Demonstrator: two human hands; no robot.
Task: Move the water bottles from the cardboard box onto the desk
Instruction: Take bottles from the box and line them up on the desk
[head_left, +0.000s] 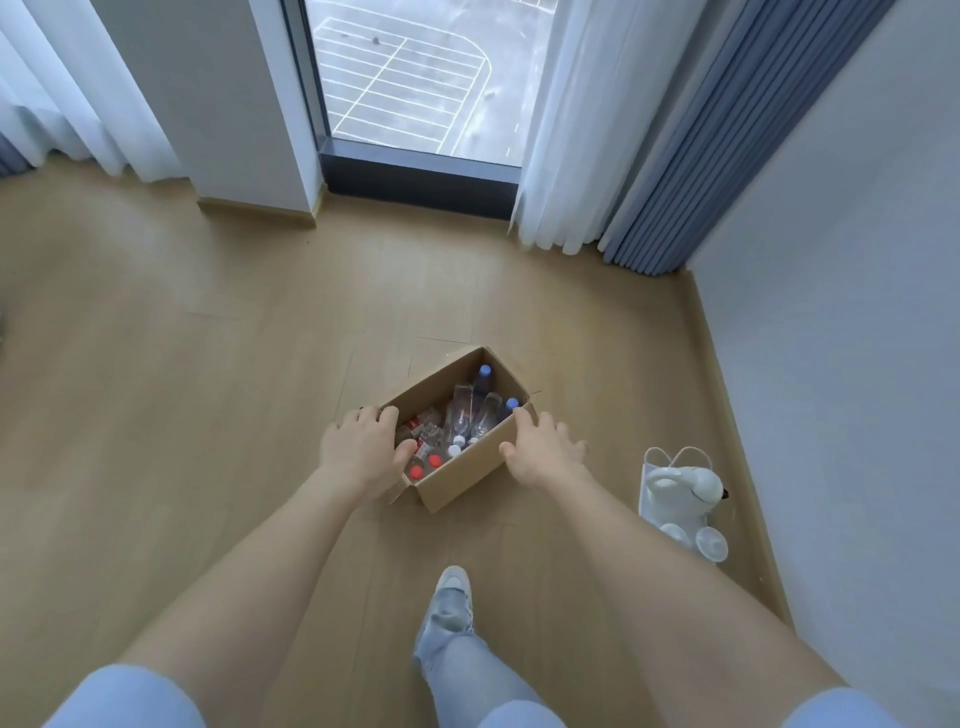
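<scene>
since the box (462, 470) sits on the floor (208, 364) with no worktop in view, both arms stretch down to it. left hand (363, 447) wraps the near-left rim, fingers curled on cardboard; right hand (537, 447) at the right wall, fingers spread, contact unclear. bottles (470, 415) lie jumbled inside. beyond: window (415, 78).
</scene>
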